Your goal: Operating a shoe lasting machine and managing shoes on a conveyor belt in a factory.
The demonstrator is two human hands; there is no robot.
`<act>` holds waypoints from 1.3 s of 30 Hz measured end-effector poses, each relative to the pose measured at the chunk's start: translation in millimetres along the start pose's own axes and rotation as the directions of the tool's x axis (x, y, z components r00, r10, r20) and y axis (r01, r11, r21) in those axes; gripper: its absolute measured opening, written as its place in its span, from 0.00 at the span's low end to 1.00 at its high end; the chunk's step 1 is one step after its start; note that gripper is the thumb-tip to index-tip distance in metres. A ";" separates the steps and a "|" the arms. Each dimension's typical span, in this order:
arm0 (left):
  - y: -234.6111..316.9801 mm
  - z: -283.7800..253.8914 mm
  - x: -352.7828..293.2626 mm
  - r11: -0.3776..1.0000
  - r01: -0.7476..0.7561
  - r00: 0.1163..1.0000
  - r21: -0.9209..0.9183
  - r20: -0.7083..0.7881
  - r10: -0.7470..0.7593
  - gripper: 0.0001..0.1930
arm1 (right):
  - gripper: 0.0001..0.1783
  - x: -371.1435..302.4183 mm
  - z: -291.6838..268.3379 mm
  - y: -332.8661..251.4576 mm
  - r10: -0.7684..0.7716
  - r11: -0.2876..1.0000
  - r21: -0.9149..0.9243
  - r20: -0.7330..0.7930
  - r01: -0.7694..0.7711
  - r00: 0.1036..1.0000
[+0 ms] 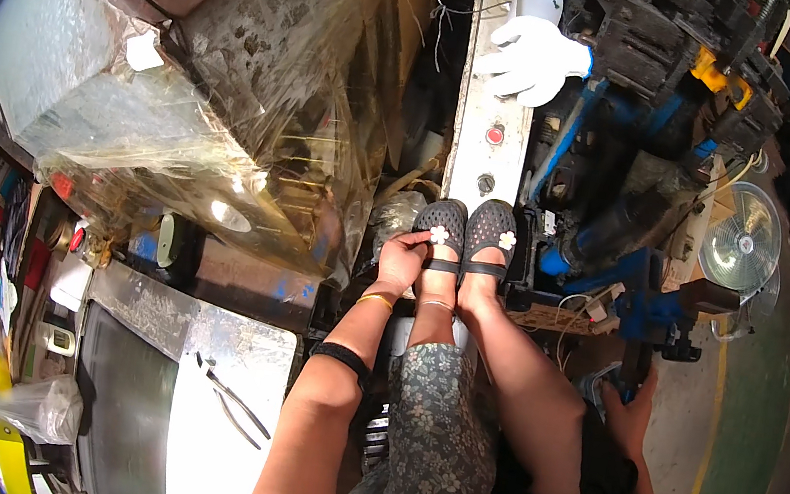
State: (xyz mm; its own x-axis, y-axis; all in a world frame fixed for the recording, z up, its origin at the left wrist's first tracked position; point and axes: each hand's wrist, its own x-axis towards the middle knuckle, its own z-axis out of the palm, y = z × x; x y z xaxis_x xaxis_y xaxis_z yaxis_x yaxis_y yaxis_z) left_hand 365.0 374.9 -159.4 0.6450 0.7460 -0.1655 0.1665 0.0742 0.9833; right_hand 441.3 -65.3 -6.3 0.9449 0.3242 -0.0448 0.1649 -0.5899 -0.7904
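My left hand (400,262) reaches to my left black clog (444,218), its fingers closed at the white flower charm (439,235) on the clog's upper. The right black clog (492,228) bears another white flower charm (508,239). Both clogs are on my feet, side by side at the near end of a narrow pale machine panel (470,165). My right hand (630,418) is low on the right, fingers bent by a dark upright machine part (638,360). What it grips, if anything, is partly hidden.
White gloves (532,59) lie on the panel beyond a red button (496,135). Blue and black machinery (615,192) stands at right, near a fan (742,245). Film-wrapped metal housing (197,148) fills the left. Dark-handled pliers (232,401) lie on a bright surface.
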 end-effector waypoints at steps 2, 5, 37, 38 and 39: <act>8.8 5.7 -3.7 1.000 -0.002 1.000 0.001 -0.005 0.002 0.13 | 0.42 -0.5 -1.4 1.0 0.013 1.000 -0.007 -0.004 -0.013 1.000; 5.8 4.0 -3.3 1.000 -0.013 1.000 0.002 -0.023 0.013 0.13 | 0.42 -0.7 -0.3 1.2 0.040 0.996 0.080 0.014 -0.041 0.999; -18.5 15.8 -16.2 0.973 -0.161 0.966 0.167 -0.175 0.190 0.12 | 0.42 -2.7 -0.8 -9.9 0.028 0.999 -0.021 -0.018 -0.029 0.999; -17.8 14.0 -17.9 0.963 -0.190 0.960 0.193 -0.171 0.224 0.12 | 0.42 -2.3 -1.4 -8.8 0.024 0.999 -0.022 -0.019 -0.024 1.000; -17.3 12.2 -20.1 0.963 -0.192 0.959 0.191 -0.173 0.225 0.12 | 0.42 -1.3 -1.2 -4.0 0.012 1.000 -0.022 -0.013 -0.012 1.000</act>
State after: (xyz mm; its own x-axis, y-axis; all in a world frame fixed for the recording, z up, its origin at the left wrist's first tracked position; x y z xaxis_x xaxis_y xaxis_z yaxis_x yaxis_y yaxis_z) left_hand 358.2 350.6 -174.0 0.5265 0.8467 0.0763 0.1791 -0.1982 0.9637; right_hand 439.8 -64.2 -2.4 0.9504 0.3077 -0.0462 0.1598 -0.6099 -0.7762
